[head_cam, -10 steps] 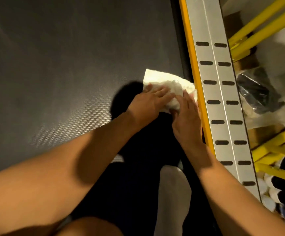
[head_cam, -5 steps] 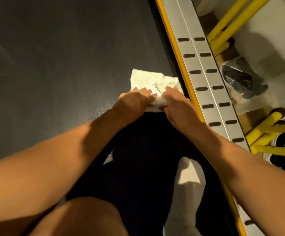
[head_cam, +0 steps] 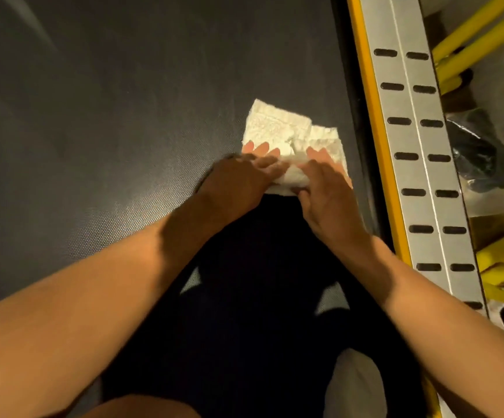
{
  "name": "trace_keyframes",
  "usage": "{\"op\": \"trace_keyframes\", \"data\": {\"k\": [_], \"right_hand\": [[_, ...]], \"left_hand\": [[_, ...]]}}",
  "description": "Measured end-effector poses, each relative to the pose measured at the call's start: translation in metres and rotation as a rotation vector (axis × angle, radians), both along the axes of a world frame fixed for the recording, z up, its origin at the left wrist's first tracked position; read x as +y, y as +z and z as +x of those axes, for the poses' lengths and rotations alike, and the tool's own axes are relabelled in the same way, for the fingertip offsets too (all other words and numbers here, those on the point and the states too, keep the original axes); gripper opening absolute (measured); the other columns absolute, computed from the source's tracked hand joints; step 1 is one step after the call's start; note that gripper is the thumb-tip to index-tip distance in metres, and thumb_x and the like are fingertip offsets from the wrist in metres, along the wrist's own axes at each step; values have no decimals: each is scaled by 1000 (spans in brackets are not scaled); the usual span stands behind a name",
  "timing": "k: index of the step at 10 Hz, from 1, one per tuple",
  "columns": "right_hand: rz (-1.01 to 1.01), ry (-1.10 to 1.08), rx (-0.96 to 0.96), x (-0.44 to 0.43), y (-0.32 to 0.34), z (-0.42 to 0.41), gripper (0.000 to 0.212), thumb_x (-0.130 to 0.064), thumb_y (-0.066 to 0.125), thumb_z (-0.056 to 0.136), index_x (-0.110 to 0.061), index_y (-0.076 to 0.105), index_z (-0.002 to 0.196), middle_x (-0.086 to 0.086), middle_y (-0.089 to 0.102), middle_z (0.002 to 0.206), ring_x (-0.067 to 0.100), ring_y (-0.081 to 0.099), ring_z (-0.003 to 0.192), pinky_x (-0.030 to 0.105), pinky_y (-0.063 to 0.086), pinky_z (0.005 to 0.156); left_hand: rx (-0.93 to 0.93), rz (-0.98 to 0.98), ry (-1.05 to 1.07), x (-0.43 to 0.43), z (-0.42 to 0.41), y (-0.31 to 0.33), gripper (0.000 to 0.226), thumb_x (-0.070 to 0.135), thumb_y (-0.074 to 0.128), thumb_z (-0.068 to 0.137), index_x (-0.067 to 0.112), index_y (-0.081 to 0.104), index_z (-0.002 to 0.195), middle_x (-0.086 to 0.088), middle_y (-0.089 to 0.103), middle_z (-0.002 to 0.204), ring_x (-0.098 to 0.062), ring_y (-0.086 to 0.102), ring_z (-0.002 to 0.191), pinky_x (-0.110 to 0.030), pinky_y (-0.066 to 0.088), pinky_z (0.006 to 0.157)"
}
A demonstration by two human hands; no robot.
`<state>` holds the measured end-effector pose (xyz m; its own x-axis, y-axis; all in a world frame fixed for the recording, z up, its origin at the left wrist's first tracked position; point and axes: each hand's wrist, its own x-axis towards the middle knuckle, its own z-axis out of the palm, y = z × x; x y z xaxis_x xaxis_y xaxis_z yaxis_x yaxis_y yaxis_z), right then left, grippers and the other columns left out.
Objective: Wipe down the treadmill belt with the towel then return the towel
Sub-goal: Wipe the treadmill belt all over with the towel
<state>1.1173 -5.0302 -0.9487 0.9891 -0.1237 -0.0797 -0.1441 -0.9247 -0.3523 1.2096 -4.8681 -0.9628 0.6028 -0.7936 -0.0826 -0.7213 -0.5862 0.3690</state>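
A white folded towel [head_cam: 277, 128] lies flat on the dark textured treadmill belt [head_cam: 109, 131], near the belt's right edge. My left hand [head_cam: 238, 179] presses on the towel's near left part, fingers spread over it. My right hand [head_cam: 326, 188] presses on its near right part, fingers flat. The towel's near edge is bunched between the two hands. Its far half shows beyond my fingertips.
A yellow strip and a grey slotted side rail [head_cam: 410, 146] run along the belt's right side. Beyond the rail are yellow bars [head_cam: 479, 34] and a dark bag in clear plastic [head_cam: 482, 152]. My knee [head_cam: 136, 405] and a white-socked foot [head_cam: 356, 387] are at the bottom.
Both hands with the towel have slid left on the belt, away from the yellow strip. The fingers now lie flatter on the towel than half a second ago.
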Motion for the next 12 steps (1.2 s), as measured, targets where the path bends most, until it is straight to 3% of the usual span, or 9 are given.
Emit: {"op": "trace_keyframes", "data": {"k": [1,2,3,4,6,7,8,10,12], "right_hand": [[-137,108,-54,14,-8,-29,49,-22,50,92,-7,39,138,18,40,145,33,33,136,41,21,113],[-173,130,-42,12,-5,-3,39,-22,51,94,-10,48,131,16,49,138,33,45,128,46,37,104],[-94,0,79,24,2,44,32,-31,48,97,-10,56,120,13,64,104,29,60,94,37,48,77],[-64,62,102,46,1,47,28,-31,48,98,-8,62,109,12,64,93,25,61,86,31,42,70],[-114,318,50,73,2,10,26,-19,61,88,-14,60,114,9,65,107,27,60,99,38,46,89],[-13,270,46,88,0,47,36,-18,53,95,-12,55,130,15,51,138,32,44,129,39,31,107],[-10,283,62,113,-2,74,41,-26,49,98,-13,46,137,11,37,149,29,26,140,44,22,115],[-9,402,103,130,-3,33,47,-23,46,99,-17,36,145,6,20,157,21,8,147,31,-7,116],[3,387,33,147,-1,53,43,-28,50,97,-17,44,138,8,35,151,26,22,143,42,16,116]], "left_hand": [[-55,-91,-73,25,-24,-7,47,18,37,89,12,57,131,-13,57,132,-34,54,122,-48,37,104],[-67,-154,82,25,-18,1,43,15,45,89,13,58,130,-11,61,129,-32,58,118,-43,43,99],[-29,25,262,19,8,5,52,10,43,93,25,39,143,-3,44,144,-28,45,128,-41,42,98],[73,-61,385,43,9,4,45,36,41,93,36,43,138,3,47,142,-24,48,126,-37,42,103],[98,3,356,101,-51,11,51,31,40,98,40,28,146,8,30,153,-18,32,138,-35,33,111],[48,120,407,103,-14,26,47,24,41,96,35,33,141,-1,45,135,-27,50,119,-41,48,90],[4,255,441,115,16,36,46,14,40,95,28,39,139,-5,51,122,-34,49,118,-45,45,96],[-23,224,481,139,-59,27,59,11,41,94,29,22,147,4,36,138,-22,37,128,-35,48,88],[36,290,549,152,-31,38,50,15,42,98,25,27,145,-1,39,140,-32,32,133,-45,42,96]]}}
